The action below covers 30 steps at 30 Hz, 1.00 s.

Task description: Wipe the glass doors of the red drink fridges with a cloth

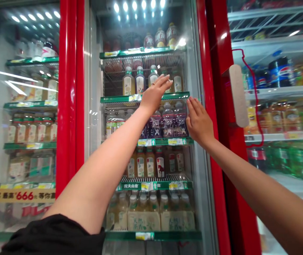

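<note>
My left hand (155, 92) is stretched out in front of the middle fridge, fingers extended, over the second shelf's bottles. It holds nothing, and I cannot tell whether it touches the glass door (94, 81). Partly behind it stand tea bottles (128, 83) with green caps and pale labels. My right hand (199, 120) lies lower, near the right edge of the same door, its fingers straight and nothing in them. Beside its fingertips are dark-purple bottles (169, 122) on the third shelf. My left forearm hides part of the lower shelves.
Red door frames (72, 88) separate the fridges. To the right, a pale handle (238, 95) with a red cord (259, 120) is in front of shelves with a Pepsi bottle (281, 71). Multi-packs (144, 217) sit at the bottom. A left-hand fridge holds more bottles (30, 129).
</note>
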Each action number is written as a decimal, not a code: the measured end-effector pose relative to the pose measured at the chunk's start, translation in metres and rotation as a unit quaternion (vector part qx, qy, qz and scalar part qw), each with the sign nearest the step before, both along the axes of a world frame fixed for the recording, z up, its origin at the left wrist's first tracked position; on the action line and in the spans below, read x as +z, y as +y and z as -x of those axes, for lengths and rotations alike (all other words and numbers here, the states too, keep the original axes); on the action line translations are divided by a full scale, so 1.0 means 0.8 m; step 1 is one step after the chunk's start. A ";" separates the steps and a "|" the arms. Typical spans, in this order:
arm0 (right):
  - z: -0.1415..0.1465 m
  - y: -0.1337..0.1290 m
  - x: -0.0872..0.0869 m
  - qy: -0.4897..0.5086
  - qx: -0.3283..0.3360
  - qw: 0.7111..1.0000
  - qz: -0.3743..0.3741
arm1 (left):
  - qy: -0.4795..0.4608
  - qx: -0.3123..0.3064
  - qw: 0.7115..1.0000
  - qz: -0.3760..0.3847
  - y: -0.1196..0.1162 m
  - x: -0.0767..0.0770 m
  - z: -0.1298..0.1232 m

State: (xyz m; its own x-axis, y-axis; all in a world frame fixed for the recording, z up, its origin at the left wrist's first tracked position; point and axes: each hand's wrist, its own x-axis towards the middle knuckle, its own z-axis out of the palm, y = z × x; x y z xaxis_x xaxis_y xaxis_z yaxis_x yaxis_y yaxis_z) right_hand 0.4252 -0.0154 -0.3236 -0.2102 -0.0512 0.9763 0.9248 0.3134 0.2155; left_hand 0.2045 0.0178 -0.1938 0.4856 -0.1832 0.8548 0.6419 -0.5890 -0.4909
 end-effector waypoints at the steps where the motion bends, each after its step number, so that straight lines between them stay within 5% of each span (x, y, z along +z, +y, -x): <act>1: 0.000 0.000 0.000 0.000 0.001 1.000 -0.003 | -0.026 -0.004 1.000 -0.005 0.000 -0.006 0.002; 6: 0.002 -0.001 -0.002 0.006 0.000 1.000 -0.008 | -0.031 -0.013 0.999 -0.014 0.000 -0.043 0.010; 10: 0.002 -0.002 -0.003 0.004 0.007 1.000 -0.008 | 0.075 -0.001 0.997 -0.002 -0.003 -0.020 0.043; 13: 0.001 -0.003 -0.004 0.002 0.014 1.000 -0.012 | 0.048 0.001 0.999 -0.006 -0.002 -0.003 0.062; 20: 0.001 -0.003 -0.003 0.001 0.001 1.000 -0.010 | -0.044 -0.018 0.999 -0.021 0.007 -0.038 0.045; 25: -0.001 -0.003 -0.005 0.006 -0.003 1.000 -0.003 | 0.052 -0.006 0.998 0.034 0.001 -0.018 0.060; 30: 0.019 -0.007 0.001 0.000 0.006 1.000 -0.005 | -0.026 0.001 0.999 0.039 0.002 -0.015 0.067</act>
State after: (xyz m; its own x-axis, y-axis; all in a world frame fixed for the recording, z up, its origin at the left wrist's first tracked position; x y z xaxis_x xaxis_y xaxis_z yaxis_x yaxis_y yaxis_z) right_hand 0.4098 -0.0209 -0.3229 -0.2086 -0.0645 0.9759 0.9210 0.3228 0.2182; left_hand 0.1508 0.0195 -0.2059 0.4410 -0.1135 0.8903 0.6666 -0.6228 -0.4096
